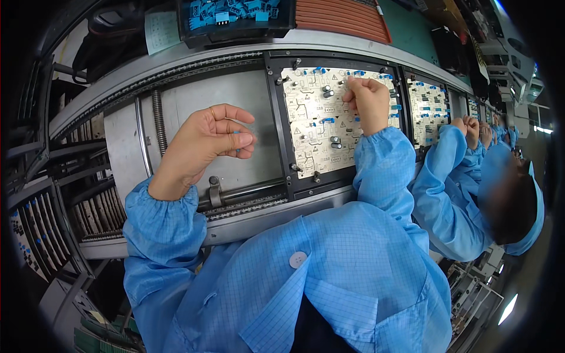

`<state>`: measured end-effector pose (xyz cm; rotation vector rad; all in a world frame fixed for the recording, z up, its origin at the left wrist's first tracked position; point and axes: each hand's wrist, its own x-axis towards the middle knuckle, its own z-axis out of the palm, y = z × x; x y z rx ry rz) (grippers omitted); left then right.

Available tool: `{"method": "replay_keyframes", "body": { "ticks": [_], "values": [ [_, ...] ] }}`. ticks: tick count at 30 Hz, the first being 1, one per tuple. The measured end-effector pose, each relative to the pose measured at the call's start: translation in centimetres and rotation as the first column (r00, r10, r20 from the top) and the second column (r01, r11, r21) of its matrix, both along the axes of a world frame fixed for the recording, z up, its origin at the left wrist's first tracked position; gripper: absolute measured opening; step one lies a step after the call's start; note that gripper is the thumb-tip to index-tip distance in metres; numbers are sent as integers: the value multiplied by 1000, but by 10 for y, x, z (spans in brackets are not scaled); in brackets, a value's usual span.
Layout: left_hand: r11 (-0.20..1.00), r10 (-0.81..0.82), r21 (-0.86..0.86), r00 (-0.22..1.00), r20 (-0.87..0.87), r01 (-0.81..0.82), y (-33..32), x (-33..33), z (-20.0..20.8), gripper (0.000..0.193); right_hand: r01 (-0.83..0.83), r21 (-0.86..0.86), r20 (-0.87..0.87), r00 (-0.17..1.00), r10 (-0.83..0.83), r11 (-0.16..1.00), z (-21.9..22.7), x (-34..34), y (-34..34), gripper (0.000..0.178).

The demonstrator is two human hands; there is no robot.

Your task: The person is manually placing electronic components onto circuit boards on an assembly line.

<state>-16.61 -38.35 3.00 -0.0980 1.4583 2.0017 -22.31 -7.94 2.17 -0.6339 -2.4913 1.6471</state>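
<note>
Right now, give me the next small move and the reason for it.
Most likely, bring the left hand across to the white circuit board: it hangs off to the board's left, over the grey metal plate, while the right hand is over the board, fingers curled near blue parts.

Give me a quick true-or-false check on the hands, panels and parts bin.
1. The right hand is over a circuit panel in a black frame. True.
2. The left hand rests on that panel. False: it is left of the frame, above a grey metal plate.
3. The black bin contains blue parts. True.
4. The bin stands between the person and the panel. False: it is on the far side, beyond the silver rail.
5. Another panel with parts on it lies to the right. True.
</note>
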Motion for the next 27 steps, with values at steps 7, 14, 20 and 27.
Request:
{"method": "replay_keyframes", "body": {
  "ticks": [7,14,20,27],
  "values": [
    [1000,10,-9,1000,-16,-11,-2,0,0,29,-9,27,11,1000,9,1000,-2,-3,2,19],
    [1000,15,-24,1000,-24,-16,-5,-2,-2,29,1,96,-71,997,6,995,-9,2,-4,21],
    [998,36,-57,999,-21,-37,-6,-3,-3,32,21,403,-144,989,40,915,-34,0,4,22],
    [995,65,-73,998,-7,-65,-10,-5,-6,33,4,509,-155,984,87,861,-31,3,2,20]
  ]
}}
